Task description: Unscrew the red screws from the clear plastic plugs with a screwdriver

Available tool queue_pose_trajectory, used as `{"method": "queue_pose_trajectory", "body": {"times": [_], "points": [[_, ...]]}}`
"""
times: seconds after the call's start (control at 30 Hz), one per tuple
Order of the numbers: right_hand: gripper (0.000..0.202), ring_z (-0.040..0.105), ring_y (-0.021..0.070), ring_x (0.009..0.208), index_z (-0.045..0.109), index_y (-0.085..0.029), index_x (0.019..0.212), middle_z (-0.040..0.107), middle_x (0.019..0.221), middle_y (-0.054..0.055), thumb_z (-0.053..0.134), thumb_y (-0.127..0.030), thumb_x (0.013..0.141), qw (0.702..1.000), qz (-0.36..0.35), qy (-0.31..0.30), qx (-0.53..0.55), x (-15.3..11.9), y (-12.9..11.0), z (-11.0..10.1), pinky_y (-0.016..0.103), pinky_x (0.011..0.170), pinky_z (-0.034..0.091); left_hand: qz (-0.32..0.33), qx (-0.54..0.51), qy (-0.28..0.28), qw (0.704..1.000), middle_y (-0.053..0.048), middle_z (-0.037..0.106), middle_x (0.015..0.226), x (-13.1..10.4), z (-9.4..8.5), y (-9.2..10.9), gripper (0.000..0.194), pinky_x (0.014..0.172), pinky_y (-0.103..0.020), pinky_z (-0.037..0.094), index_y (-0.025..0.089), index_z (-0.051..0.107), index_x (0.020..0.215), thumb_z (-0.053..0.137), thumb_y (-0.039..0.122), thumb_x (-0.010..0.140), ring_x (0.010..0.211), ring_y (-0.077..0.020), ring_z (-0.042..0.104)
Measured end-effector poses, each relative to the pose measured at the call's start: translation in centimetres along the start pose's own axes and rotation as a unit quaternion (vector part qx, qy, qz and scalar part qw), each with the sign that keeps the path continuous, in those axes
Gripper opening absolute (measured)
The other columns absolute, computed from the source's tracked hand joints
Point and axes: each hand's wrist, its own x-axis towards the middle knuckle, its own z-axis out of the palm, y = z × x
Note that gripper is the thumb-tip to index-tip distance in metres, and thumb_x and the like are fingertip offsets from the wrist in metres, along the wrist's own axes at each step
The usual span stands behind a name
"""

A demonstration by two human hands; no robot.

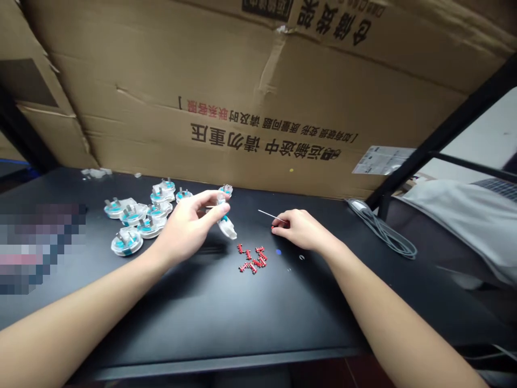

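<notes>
My left hand (189,223) is closed on a white and teal plug piece (227,227), held on edge above the dark table (202,318). My right hand (301,229) pinches a thin metal rod (270,214) that points up and to the left, and a small red part (273,228) shows at its fingertips. Between and below the hands lies a loose group of small red parts (253,261). Several white and teal plugs (127,241) with metal prongs up stand to the left of my left hand. One more plug (226,189) sits just behind it.
A large cardboard sheet (226,81) rises behind the table. A coiled grey cable (382,229) lies at the right, near a black frame post. Clear plastic bits (96,173) lie at the back left; a blue dot (278,252) is near the red parts. Grey cloth (464,215) is at right.
</notes>
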Motion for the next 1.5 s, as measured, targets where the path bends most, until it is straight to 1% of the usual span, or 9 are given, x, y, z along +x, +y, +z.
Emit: {"method": "queue_pose_trajectory", "body": {"times": [0.17, 0.3, 0.47, 0.57, 0.67, 0.8, 0.97, 1.27, 1.5], "points": [[0.013, 0.064, 0.0175, 0.072, 0.076, -0.021, 0.075, 0.074, 0.078, 0.004, 0.064, -0.021, 0.080, 1.000, 0.005, 0.008, -0.001, 0.3, -0.3, 0.5, 0.028, 0.066, 0.043, 0.005, 0.011, -0.010, 1.000, -0.006, 0.073, 0.108, -0.3, 0.2, -0.4, 0.033, 0.089, -0.032, 0.051, 0.020, 0.070, 0.108, 0.063, 0.046, 0.089, 0.099, -0.0253, 0.069], [0.012, 0.062, 0.0159, 0.069, 0.075, -0.021, 0.072, 0.072, 0.073, 0.002, 0.065, -0.021, 0.079, 1.000, 0.007, 0.006, 0.023, 0.2, -0.6, 0.4, 0.027, 0.064, 0.041, 0.002, 0.024, -0.019, 1.000, -0.008, 0.073, 0.106, -0.3, 0.2, -0.5, 0.035, 0.090, -0.035, 0.051, 0.019, 0.069, 0.111, 0.062, 0.045, 0.089, 0.097, -0.0257, 0.069], [0.016, 0.055, 0.0119, 0.063, 0.072, -0.019, 0.079, 0.065, 0.070, -0.001, 0.062, -0.031, 0.083, 0.994, 0.002, 0.005, 0.105, -0.9, -2.7, -0.7, 0.024, 0.059, 0.040, 0.003, 0.004, -0.045, 0.999, -0.008, 0.075, 0.109, -0.6, 0.3, 0.1, 0.037, 0.092, -0.037, 0.052, 0.018, 0.070, 0.114, 0.068, 0.042, 0.085, 0.098, -0.0266, 0.071], [0.021, 0.047, 0.0084, 0.055, 0.068, -0.016, 0.077, 0.061, 0.068, -0.002, 0.069, -0.037, 0.081, 0.937, -0.028, 0.004, 0.347, -2.1, -5.0, -1.5, 0.022, 0.053, 0.037, 0.001, -0.029, -0.074, 0.997, -0.007, 0.077, 0.109, -1.0, 0.5, 0.7, 0.042, 0.092, -0.037, 0.054, 0.019, 0.070, 0.118, 0.073, 0.039, 0.082, 0.099, -0.0277, 0.071], [0.022, 0.043, 0.0065, 0.050, 0.069, -0.016, 0.078, 0.061, 0.066, -0.002, 0.074, -0.037, 0.078, 0.882, -0.058, 0.036, 0.465, -3.1, -7.3, -1.7, 0.021, 0.047, 0.034, 0.006, -0.061, -0.103, 0.993, -0.006, 0.076, 0.114, -1.5, 1.0, 1.1, 0.044, 0.095, -0.036, 0.054, 0.021, 0.070, 0.120, 0.076, 0.035, 0.079, 0.103, -0.0276, 0.071], [0.018, 0.049, 0.0081, 0.054, 0.069, -0.016, 0.077, 0.063, 0.067, 0.000, 0.074, -0.033, 0.080, 0.866, -0.058, 0.066, 0.492, -3.6, -8.8, -1.3, 0.021, 0.048, 0.038, 0.029, -0.084, -0.114, 0.989, -0.007, 0.076, 0.116, -2.1, 1.4, 1.4, 0.043, 0.094, -0.035, 0.056, 0.021, 0.071, 0.120, 0.078, 0.032, 0.078, 0.102, -0.0267, 0.071], [0.015, 0.050, 0.0073, 0.053, 0.069, -0.015, 0.076, 0.064, 0.067, -0.001, 0.075, -0.029, 0.079, 0.852, -0.052, 0.064, 0.516, -3.6, -9.1, -1.1, 0.021, 0.050, 0.040, 0.065, -0.075, -0.117, 0.988, -0.004, 0.075, 0.119, -2.2, 1.6, 1.3, 0.042, 0.095, -0.032, 0.055, 0.026, 0.072, 0.122, 0.077, 0.026, 0.080, 0.105, -0.0250, 0.070], [0.016, 0.049, 0.0074, 0.054, 0.068, -0.015, 0.074, 0.063, 0.066, -0.001, 0.074, -0.029, 0.079, 0.855, -0.046, 0.069, 0.512, -3.5, -9.3, -1.0, 0.021, 0.051, 0.040, 0.096, -0.033, -0.119, 0.988, -0.002, 0.071, 0.127, -2.1, 1.4, 1.3, 0.044, 0.101, -0.033, 0.052, 0.031, 0.069, 0.126, 0.075, 0.024, 0.083, 0.114, -0.0262, 0.067], [0.018, 0.046, 0.0070, 0.056, 0.067, -0.014, 0.075, 0.061, 0.068, -0.001, 0.076, -0.031, 0.079, 0.863, -0.047, 0.061, 0.500, -3.7, -9.0, -1.0, 0.021, 0.050, 0.036, 0.096, -0.047, -0.119, 0.987, -0.001, 0.072, 0.124, -2.1, 1.6, 1.3, 0.047, 0.096, -0.027, 0.053, 0.030, 0.069, 0.126, 0.076, 0.023, 0.081, 0.110, -0.0222, 0.069]]}}
